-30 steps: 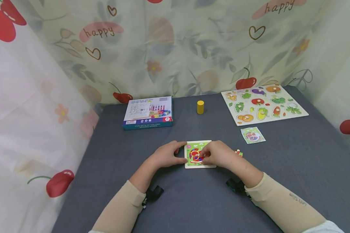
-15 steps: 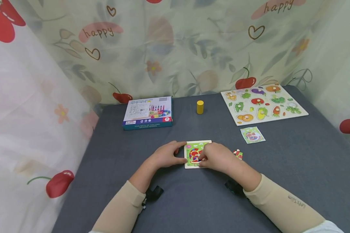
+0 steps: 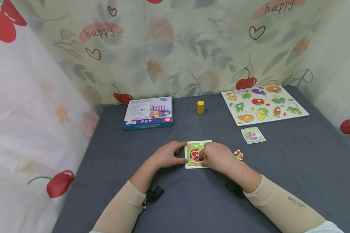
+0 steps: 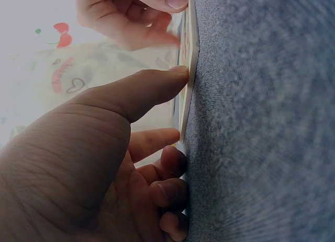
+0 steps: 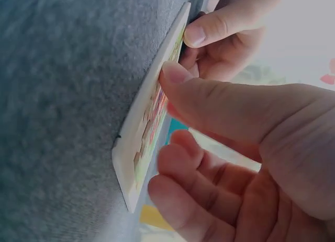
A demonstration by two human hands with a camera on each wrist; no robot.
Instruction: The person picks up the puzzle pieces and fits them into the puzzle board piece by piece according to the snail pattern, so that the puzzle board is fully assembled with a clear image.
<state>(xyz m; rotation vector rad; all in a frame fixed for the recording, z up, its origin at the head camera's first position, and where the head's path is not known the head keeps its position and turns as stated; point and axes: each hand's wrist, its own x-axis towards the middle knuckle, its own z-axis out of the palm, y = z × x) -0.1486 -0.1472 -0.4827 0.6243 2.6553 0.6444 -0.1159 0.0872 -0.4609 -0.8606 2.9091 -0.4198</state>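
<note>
A small jigsaw puzzle [image 3: 194, 155], with a red and blue picture on green, lies in a pale wooden frame [image 3: 198, 141] on the dark cloth. My left hand [image 3: 169, 155] holds the frame's left side, thumb at the lower corner and index finger at the upper one. Over the puzzle's right half, my right hand [image 3: 218, 156] brings thumb and index finger together at a puzzle piece, mostly hidden by the fingers. In the right wrist view, notched piece edges [image 5: 142, 142] border a bare strip of the frame. Beside the right hand lies a loose puzzle piece [image 3: 238, 154], green and red.
A picture card [image 3: 253, 135] lies to the right. Behind it is a white vegetable puzzle board [image 3: 265, 106]. A yellow cylinder [image 3: 200, 107] stands at the back middle, and a flat blue box [image 3: 148, 113] lies at the back left. Patterned curtains [image 3: 175, 48] surround the table.
My right hand has shifted slightly down and left over the puzzle, leaving more of the loose piece beside it in view. My left hand keeps its hold on the frame.
</note>
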